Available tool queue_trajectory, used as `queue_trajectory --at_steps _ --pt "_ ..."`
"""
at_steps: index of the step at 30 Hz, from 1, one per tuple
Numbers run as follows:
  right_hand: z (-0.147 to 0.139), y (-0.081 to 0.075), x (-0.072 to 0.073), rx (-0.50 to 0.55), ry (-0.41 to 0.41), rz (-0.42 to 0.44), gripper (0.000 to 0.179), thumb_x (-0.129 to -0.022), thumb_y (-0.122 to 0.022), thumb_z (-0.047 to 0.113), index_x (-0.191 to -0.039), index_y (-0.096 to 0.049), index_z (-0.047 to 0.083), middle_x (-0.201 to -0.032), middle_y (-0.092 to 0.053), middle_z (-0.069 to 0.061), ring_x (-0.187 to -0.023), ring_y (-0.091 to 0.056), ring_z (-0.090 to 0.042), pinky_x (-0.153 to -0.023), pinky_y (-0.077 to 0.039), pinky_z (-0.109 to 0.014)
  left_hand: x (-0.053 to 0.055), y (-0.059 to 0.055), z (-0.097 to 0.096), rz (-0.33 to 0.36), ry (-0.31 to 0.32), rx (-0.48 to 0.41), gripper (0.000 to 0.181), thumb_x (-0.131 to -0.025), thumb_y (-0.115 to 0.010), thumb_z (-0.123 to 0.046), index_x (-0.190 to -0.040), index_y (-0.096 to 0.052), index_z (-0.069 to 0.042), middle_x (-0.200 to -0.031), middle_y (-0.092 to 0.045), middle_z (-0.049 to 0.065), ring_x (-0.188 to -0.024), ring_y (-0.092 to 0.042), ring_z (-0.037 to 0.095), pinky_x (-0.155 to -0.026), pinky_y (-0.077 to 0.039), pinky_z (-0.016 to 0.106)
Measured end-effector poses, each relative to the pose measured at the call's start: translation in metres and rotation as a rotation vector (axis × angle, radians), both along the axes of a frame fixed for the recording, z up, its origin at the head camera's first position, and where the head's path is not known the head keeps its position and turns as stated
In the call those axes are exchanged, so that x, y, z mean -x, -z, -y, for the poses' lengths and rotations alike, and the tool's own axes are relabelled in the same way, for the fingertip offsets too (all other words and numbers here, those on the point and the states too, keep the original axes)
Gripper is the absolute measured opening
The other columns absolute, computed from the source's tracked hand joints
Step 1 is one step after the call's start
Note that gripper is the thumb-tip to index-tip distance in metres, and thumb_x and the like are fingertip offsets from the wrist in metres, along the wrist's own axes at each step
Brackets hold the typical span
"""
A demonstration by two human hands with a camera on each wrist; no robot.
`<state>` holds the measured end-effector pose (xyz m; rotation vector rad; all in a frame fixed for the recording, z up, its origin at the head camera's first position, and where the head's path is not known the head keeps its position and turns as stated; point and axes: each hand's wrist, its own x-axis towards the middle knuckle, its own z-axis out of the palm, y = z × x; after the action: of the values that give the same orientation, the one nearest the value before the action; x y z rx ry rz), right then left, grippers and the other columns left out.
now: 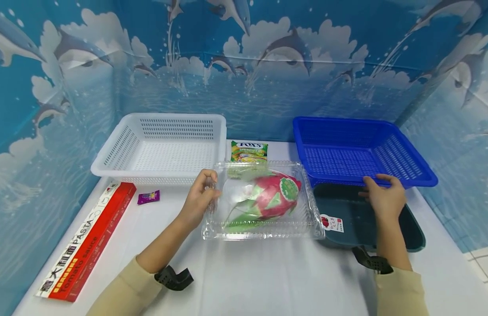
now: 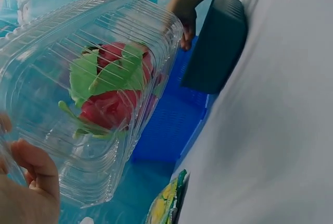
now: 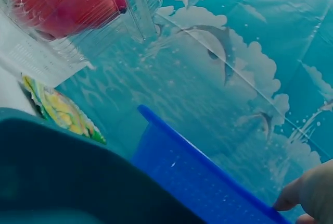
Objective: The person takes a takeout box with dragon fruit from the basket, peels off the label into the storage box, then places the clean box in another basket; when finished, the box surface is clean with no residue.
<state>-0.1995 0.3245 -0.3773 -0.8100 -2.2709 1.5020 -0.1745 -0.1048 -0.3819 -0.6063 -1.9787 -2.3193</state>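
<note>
My left hand (image 1: 198,199) pinches the left side of a clear plastic container (image 1: 315,219), which is held up off the table. Inside it lies a pink dragon fruit (image 1: 273,193) with green leaf tips and a round green sticker. In the left wrist view, the thumb and fingers of the left hand (image 2: 31,182) bend round the container's edge (image 2: 93,182). Over the dark green basin (image 1: 354,208) hovers my right hand (image 1: 386,197), holding nothing. Its fingertips reach toward the front rim of the blue basket (image 1: 346,164), overlapping the rim (image 3: 250,198) in the right wrist view.
A white basket (image 1: 173,153) stands back left. A green Fox's candy bag (image 1: 249,149) lies behind the container, partly hidden by it. Further left are a red pasta box (image 1: 90,237) and a small purple packet (image 1: 148,197). A dolphin-print curtain (image 1: 267,87) closes off the back.
</note>
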Motion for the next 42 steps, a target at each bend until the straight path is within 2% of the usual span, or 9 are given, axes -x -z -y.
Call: queue_trajectory --at_steps 4,7,12,20,27,29,35,38,42 --pt "-0.005 0.000 0.002 0.225 0.003 -0.068 0.044 -0.093 -0.066 0.026 -0.128 -0.043 0.014 -0.071 -0.061 0.010 -0.054 -0.065 -0.005 -0.053 -0.054 -0.019 0.007 -0.006 -0.004 -0.006 0.008 -0.016 0.024 -0.078 -0.045 0.000 -0.101 -0.037 -0.004 -0.099 -0.035 0.014 -0.048 -0.039 0.007 -0.042 -0.034 0.017" --pt "-0.008 0.000 0.005 0.377 -0.012 -0.127 0.038 -0.091 -0.069 0.019 -0.117 -0.041 0.020 -0.076 -0.063 0.004 -0.057 -0.068 -0.010 -0.056 -0.056 -0.023 0.012 -0.010 -0.007 0.003 0.005 -0.018 0.024 -0.079 -0.045 -0.001 -0.101 -0.037 -0.006 -0.099 -0.035 0.014 -0.051 -0.041 0.009 -0.043 -0.035 0.017" --pt "-0.013 0.008 0.013 0.496 -0.033 -0.199 0.042 -0.088 -0.072 0.011 -0.115 -0.041 0.017 -0.087 -0.063 -0.001 -0.066 -0.071 -0.013 -0.063 -0.057 -0.027 0.016 -0.015 -0.011 0.025 -0.037 -0.035 0.023 -0.079 -0.045 0.000 -0.101 -0.038 -0.004 -0.092 -0.037 0.012 -0.052 -0.039 0.009 -0.043 -0.033 0.017" --pt "-0.012 0.012 0.013 0.578 -0.031 -0.263 0.043 -0.086 -0.072 0.004 -0.114 -0.041 0.015 -0.092 -0.061 -0.004 -0.066 -0.070 -0.016 -0.062 -0.058 -0.027 0.029 -0.021 -0.024 0.010 -0.054 -0.118 0.021 -0.081 -0.045 0.002 -0.098 -0.043 -0.010 -0.081 -0.034 0.003 -0.046 -0.034 0.005 -0.040 -0.030 0.016" --pt "-0.022 0.027 0.021 0.511 -0.052 -0.267 0.045 -0.086 -0.073 0.008 -0.116 -0.040 0.015 -0.092 -0.065 -0.002 -0.072 -0.071 -0.016 -0.066 -0.058 -0.028 0.046 -0.030 -0.039 -0.006 -0.059 -0.082 0.018 -0.083 -0.046 -0.002 -0.100 -0.041 -0.003 -0.075 -0.030 0.001 -0.046 -0.029 0.007 -0.039 -0.029 0.019" --pt "-0.024 0.028 0.021 0.534 -0.047 -0.273 0.045 -0.086 -0.073 0.007 -0.116 -0.040 0.015 -0.092 -0.065 -0.004 -0.072 -0.072 -0.017 -0.065 -0.058 -0.028 0.051 -0.033 -0.044 -0.011 -0.051 -0.075 0.019 -0.083 -0.046 -0.003 -0.101 -0.040 -0.001 -0.073 -0.030 0.000 -0.045 -0.029 0.007 -0.038 -0.029 0.019" --pt "-0.013 0.013 0.009 0.591 -0.014 -0.297 0.042 -0.087 -0.070 0.002 -0.114 -0.040 0.012 -0.088 -0.063 -0.006 -0.065 -0.070 -0.017 -0.062 -0.058 -0.027 0.070 -0.040 -0.058 -0.010 -0.028 -0.086 0.018 -0.083 -0.046 -0.004 -0.098 -0.043 -0.013 -0.063 -0.027 -0.002 -0.040 -0.029 0.006 -0.036 -0.029 0.020" --pt "-0.009 0.006 0.006 0.595 -0.007 -0.265 0.042 -0.088 -0.069 0.003 -0.115 -0.039 0.014 -0.092 -0.061 -0.006 -0.066 -0.070 -0.015 -0.064 -0.058 -0.026 0.079 -0.043 -0.064 -0.004 -0.014 -0.108 0.019 -0.084 -0.046 -0.003 -0.098 -0.044 -0.015 -0.061 -0.028 -0.003 -0.040 -0.030 0.006 -0.037 -0.031 0.020" --pt "-0.042 0.041 0.025 0.565 -0.053 -0.269 0.057 -0.080 -0.081 0.014 -0.119 -0.039 0.018 -0.101 -0.063 -0.007 -0.076 -0.072 -0.019 -0.070 -0.058 -0.029 0.092 -0.050 -0.074 0.008 0.018 -0.134 0.017 -0.087 -0.045 -0.003 -0.099 -0.043 -0.014 -0.061 -0.029 -0.003 -0.040 -0.030 0.006 -0.038 -0.032 0.019"
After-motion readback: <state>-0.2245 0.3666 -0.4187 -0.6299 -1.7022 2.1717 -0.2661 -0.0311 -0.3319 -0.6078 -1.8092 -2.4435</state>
